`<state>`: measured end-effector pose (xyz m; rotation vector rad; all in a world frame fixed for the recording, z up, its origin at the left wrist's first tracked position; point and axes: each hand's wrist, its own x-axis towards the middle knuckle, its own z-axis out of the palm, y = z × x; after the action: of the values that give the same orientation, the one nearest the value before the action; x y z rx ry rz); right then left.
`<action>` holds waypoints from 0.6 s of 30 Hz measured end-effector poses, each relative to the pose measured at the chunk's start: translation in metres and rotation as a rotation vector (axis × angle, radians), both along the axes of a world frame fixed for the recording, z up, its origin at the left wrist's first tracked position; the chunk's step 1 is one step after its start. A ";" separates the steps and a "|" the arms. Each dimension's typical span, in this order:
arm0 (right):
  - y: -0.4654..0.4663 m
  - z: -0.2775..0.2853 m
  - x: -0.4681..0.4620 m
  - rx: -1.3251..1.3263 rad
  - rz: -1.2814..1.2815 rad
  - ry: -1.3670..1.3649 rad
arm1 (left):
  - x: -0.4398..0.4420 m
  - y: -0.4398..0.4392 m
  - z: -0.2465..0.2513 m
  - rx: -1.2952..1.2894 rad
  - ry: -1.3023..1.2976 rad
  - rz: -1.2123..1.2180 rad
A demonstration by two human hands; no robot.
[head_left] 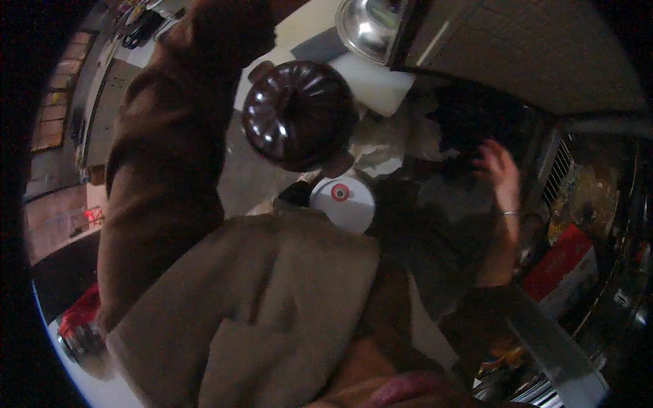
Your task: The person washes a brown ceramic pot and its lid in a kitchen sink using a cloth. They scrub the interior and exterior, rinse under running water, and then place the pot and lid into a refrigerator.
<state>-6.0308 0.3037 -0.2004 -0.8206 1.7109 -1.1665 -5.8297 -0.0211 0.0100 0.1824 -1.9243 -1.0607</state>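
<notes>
My left arm reaches up to the top edge in a brown sleeve; the hand itself is out of view. On the right, my right hand (497, 168) is raised with its fingers apart and nothing in it. A thin band circles that wrist. Before me stands a round, dark brown pot with a glossy fluted lid (301, 115) and two side handles. Close to its lower handle is a white round lid or container top (342, 211) with a red ring in it. Crumpled, pale sheet material (380, 159) lies between the pot and my right hand.
A shiny metal bowl (368, 30) sits at the top, near a white board or sheet (377, 84). A red and white box (561, 270) is at the right. At lower left, something red (81, 308) tops a jar-like container. A dark panel edge overhangs the upper right.
</notes>
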 end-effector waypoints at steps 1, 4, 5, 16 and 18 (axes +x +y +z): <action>-0.001 0.005 0.043 -0.037 0.058 -0.071 | 0.004 0.005 0.007 -0.021 -0.050 0.062; -0.019 0.006 0.137 0.061 0.110 -0.348 | 0.010 0.012 0.012 -0.050 -0.153 0.224; -0.023 0.003 0.164 0.085 0.070 -0.356 | 0.013 0.009 0.012 -0.059 -0.176 0.274; -0.036 -0.069 0.287 0.055 -0.161 -0.834 | 0.289 -0.077 -0.216 0.528 -1.194 0.381; -0.040 -0.076 0.296 0.035 -0.175 -0.874 | 0.315 -0.056 -0.252 0.693 -1.030 0.346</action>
<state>-5.7350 0.2638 -0.2766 -0.0765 1.0680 -1.3364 -5.5145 -0.0767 -0.2423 1.6516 -2.1210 -1.4976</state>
